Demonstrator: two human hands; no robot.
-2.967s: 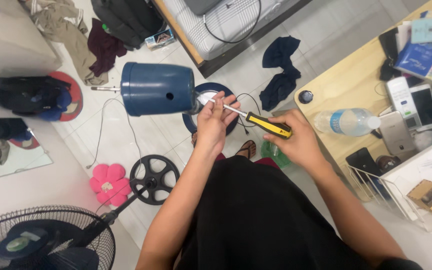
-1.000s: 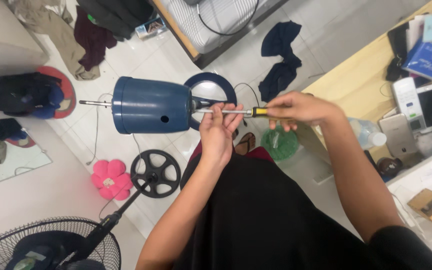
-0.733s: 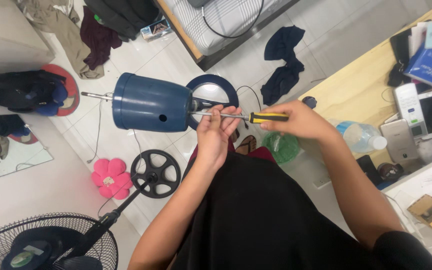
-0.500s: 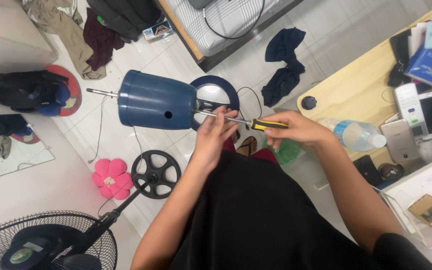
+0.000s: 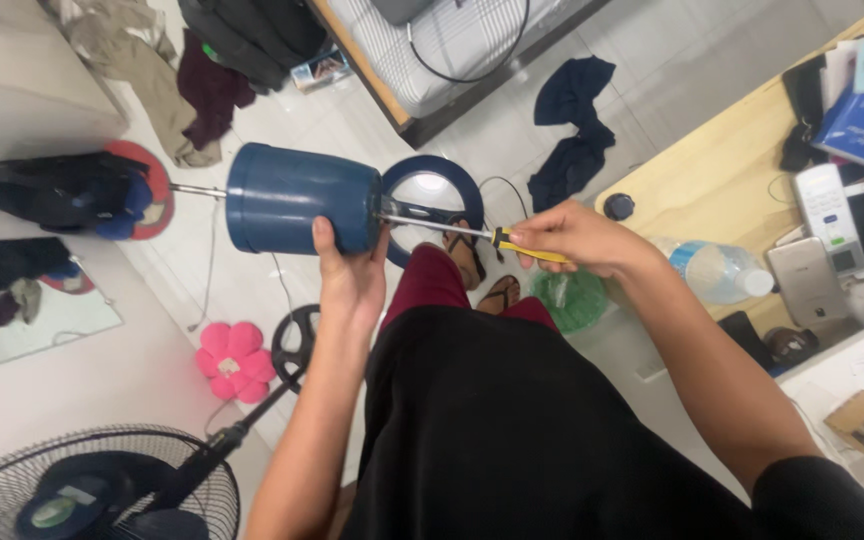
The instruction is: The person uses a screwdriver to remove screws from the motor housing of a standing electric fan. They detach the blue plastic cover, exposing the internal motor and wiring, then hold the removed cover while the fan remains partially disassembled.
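Blue cylindrical motor housing (image 5: 297, 212), held up in the air on its side, thin metal shaft jutting from its far end. Cupped from beneath by the left hand (image 5: 350, 275), thumb up along the near face, fingers wrapped around the rear edge, firmly closed on it. Screwdriver (image 5: 472, 233) with yellow-and-black handle pinched in the right hand (image 5: 577, 237), fingers curled shut around the handle, metal shank running leftward to the rear of the housing, tip touching or just inside it; exact contact too small to tell. Beyond the left hand, on the floor, a blue ring-shaped fan base (image 5: 434, 197). Below and left of that hand, a black spoked wheel part (image 5: 295, 345), a pink flower-shaped cushion (image 5: 234, 361) and a black wire fan grille (image 5: 92, 485) on its stand. Under the right hand, a green net-like item (image 5: 569, 298) and sandalled feet. Right of the right hand, a wooden surface (image 5: 712, 170) carrying a plastic water bottle (image 5: 717, 272), phones (image 5: 857, 225) and books. Further off, dark clothes (image 5: 574, 120) on the tiled floor and a bed edge.
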